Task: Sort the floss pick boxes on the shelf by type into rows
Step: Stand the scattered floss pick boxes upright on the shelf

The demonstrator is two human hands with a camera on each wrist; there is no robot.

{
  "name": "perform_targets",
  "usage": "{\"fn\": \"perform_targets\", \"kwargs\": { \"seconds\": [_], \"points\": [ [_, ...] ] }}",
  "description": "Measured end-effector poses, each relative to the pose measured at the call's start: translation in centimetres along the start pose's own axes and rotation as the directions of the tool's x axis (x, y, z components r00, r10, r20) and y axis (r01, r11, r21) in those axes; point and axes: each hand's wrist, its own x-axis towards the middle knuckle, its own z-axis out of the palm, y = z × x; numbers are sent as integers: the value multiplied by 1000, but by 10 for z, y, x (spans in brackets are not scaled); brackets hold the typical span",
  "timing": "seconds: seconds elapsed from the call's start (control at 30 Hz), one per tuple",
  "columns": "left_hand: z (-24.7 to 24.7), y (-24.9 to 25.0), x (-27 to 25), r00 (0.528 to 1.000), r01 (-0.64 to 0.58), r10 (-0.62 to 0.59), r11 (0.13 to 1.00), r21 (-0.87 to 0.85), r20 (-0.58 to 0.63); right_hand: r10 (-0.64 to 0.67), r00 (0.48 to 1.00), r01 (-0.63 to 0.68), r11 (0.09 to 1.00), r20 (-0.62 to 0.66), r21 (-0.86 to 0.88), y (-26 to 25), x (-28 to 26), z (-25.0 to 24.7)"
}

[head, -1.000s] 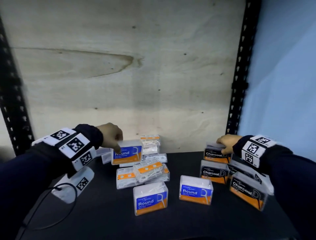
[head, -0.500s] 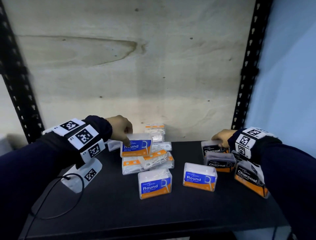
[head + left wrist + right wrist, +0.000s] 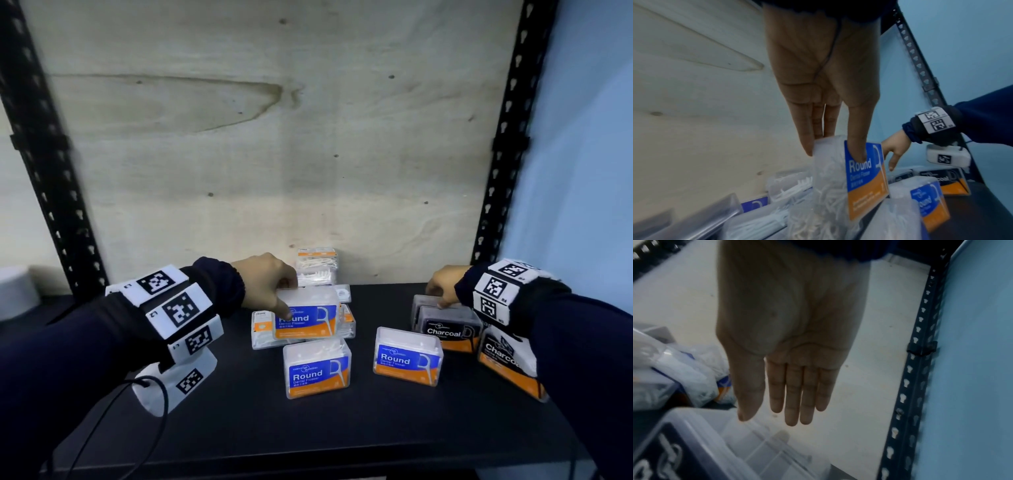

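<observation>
My left hand (image 3: 284,296) pinches a clear Round box (image 3: 308,318) with a blue and orange label, held above the pile of white floss boxes (image 3: 262,330). In the left wrist view the left hand (image 3: 834,154) has its thumb on the label of the Round box (image 3: 865,181) and its fingers behind it. Two more Round boxes (image 3: 317,371) (image 3: 406,356) stand in front. My right hand (image 3: 440,298) hovers with straight fingers over the rear Charcoal box (image 3: 419,303). The right wrist view shows the right hand (image 3: 768,418) holding nothing above a clear lid (image 3: 756,443).
Two other Charcoal boxes (image 3: 448,330) (image 3: 507,363) stand at the right on the black shelf (image 3: 308,428). A stack of white-and-orange boxes (image 3: 317,265) leans at the plywood back wall (image 3: 274,154). Black uprights (image 3: 503,137) (image 3: 44,154) flank the shelf.
My left hand has carried the Round box right and forward, so it now hangs just behind the front Round box. The right hand stays at the rear Charcoal box.
</observation>
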Motion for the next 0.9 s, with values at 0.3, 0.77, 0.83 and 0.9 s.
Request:
{"fn": "perform_targets", "kwargs": {
  "seconds": [0.3, 0.77, 0.83, 0.9],
  "points": [
    [14, 34, 7, 999, -54, 53, 998, 43, 9, -229, 973, 225, 941, -11, 252, -43, -55, -8],
    [38, 55, 12, 992, -107, 101, 992, 72, 81, -235, 970, 236, 972, 62, -4, -63, -66, 9],
    [44, 55, 13, 990, -89, 82, 994, 57, 113, -231, 971, 233, 972, 53, -19, -64, -64, 11],
    [51, 54, 13, 987, -81, 74, 996, 45, 145, -228, 972, 229, 973, 53, -27, -65, -62, 13]
  ]
}}
